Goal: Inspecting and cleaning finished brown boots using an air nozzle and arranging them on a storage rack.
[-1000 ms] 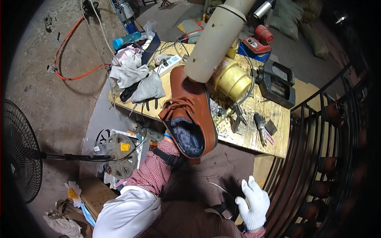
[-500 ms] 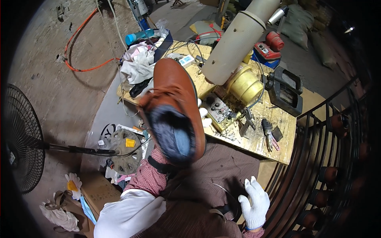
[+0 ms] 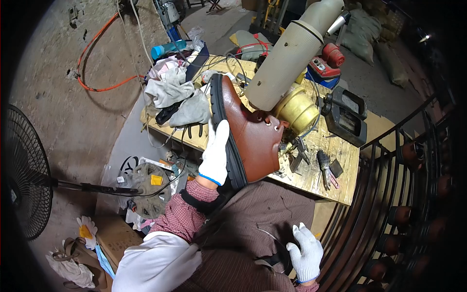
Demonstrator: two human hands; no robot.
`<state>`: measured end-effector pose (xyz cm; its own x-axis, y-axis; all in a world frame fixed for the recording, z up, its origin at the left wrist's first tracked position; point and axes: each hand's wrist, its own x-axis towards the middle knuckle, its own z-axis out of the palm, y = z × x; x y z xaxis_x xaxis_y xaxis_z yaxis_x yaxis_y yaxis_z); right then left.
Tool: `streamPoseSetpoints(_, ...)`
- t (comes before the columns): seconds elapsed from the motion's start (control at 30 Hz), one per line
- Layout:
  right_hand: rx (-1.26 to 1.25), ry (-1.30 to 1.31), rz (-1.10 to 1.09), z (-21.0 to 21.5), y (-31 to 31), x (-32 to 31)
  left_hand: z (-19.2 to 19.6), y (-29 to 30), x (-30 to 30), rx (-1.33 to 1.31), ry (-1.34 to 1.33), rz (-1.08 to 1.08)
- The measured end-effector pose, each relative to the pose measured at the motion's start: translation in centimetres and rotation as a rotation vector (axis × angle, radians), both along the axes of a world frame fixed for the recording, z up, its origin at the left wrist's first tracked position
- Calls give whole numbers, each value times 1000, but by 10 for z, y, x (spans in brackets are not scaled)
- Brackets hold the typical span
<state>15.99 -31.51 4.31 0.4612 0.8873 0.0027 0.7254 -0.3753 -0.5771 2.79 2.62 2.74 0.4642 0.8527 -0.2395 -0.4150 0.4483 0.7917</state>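
Note:
A reddish-brown leather boot [image 3: 255, 138] with a thick black sole is held up on its side before me, its eyelets toward the grey tube. My left hand [image 3: 215, 153], in a white knit glove, grips it from the sole side; some of the fingers are hidden behind the boot. Down by my lap at the right, my gloved right hand [image 3: 306, 253] has its fingers apart and holds nothing. Just beyond the boot, a wide grey tube [image 3: 284, 65] slants down to a yellow round housing [image 3: 297, 108] on the wooden table [image 3: 343, 187].
Pliers [image 3: 323, 165] and grey rags [image 3: 192, 109] lie on the table, beside a black metal frame [image 3: 346, 117]. A standing fan [image 3: 29, 170] is at the left. Along the right runs a metal rack [image 3: 362, 214] holding several brown boots.
My left hand has turned the boot: its open top faced me before, and now its side and sole edge show. The right hand has stayed nearly in place, still open.

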Motion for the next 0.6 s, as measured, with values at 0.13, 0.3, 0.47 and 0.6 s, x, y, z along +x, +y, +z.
streamPoseSetpoints(0.13, 20, -18, 32, -9, -2, 10, 20, 23, 8, 247, 157, 277)
streamPoseSetpoints(0.3, 61, -44, 59, -9, 14, 21, 58, 41, 39, 362, 204, 369)
streamPoseSetpoints(0.47, 141, -97, 200, 12, 55, 28, 62, 55, 44, 396, 231, 350)
streamPoseSetpoints(0.6, 337, -173, 296, 30, 108, 32, 51, 46, 34, 279, 128, 316)
